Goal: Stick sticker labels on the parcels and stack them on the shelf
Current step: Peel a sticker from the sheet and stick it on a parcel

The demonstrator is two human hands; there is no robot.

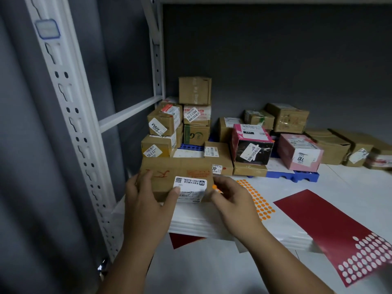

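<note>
- Nearest us, at six o'clock, pale glossy floor tiles (212,272) carry a stack of white sheets (212,223) with thin layered edges, and our two forearms reach over it.
- At five o'clock lies a flat red sticker sheet (331,225), one end dotted with pale round spots; an orange dot sheet (257,200) sits at about three o'clock from our hands.
- Our left hand (146,204) holds the near cardboard parcel (176,172), fingers curled round its left end and the thumb pressing on the white printed label (189,188) on its front face.
- Our right hand (233,200) pinches a small orange sticker (216,187) between its fingers just beside the parcel's right edge; we judge that this sticker is not yet pressed onto the parcel.
- The parcel is a long matt brown box with red writing, resting on the sheets at the centre.
- Farther off, from twelve to two o'clock, many brown cardboard boxes (195,90) and two pink cartons (299,151) sit on a blue perforated plastic pallet (292,176); several show white labels, so we think part of the work is done.
- At ten o'clock stands the white slotted metal shelf upright (70,107); stacking this parcel on the shelf looks yet to do.
</note>
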